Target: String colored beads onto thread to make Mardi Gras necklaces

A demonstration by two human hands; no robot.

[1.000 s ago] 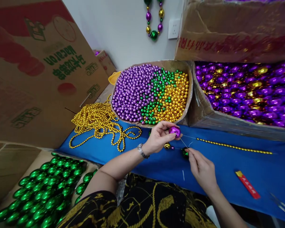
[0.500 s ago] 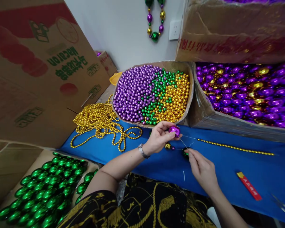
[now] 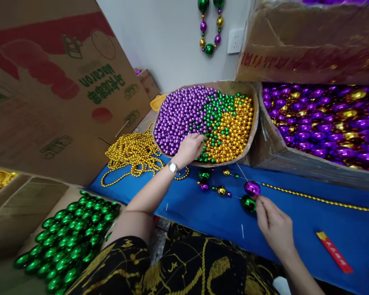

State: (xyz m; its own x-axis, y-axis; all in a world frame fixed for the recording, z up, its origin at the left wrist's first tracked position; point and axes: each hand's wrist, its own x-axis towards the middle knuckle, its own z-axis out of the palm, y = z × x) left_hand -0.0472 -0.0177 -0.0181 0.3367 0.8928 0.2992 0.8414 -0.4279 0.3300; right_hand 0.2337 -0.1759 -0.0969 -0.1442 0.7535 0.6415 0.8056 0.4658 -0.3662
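Observation:
My left hand (image 3: 192, 148) reaches into the box of small beads, its fingers closed down among the green beads (image 3: 214, 116); what is between the fingertips is hidden. Above the blue cloth, my right hand (image 3: 275, 223) pinches a thin thread right beside a large shiny purple bead (image 3: 252, 188). A stiff thread end sticks out of that bead toward the upper left. Just below it is a large green bead (image 3: 248, 203), touching or close to the right fingertips. From there a partly strung row of green, gold and purple beads (image 3: 221, 190) curves left across the cloth.
Purple beads (image 3: 181, 116) and gold beads (image 3: 238, 127) share the box. Gold bead chains (image 3: 133, 153) lie left; a gold strand (image 3: 318, 197) and red packet (image 3: 334, 252) lie right. Larger boxes hold purple-gold beads (image 3: 329, 119) and green beads (image 3: 70, 237). A finished necklace (image 3: 209, 50) hangs on the wall.
My left hand has let go of the purple bead and moved up and left into the bead box. The purple bead now sits on the thread at my right fingertips. The view has shifted slightly.

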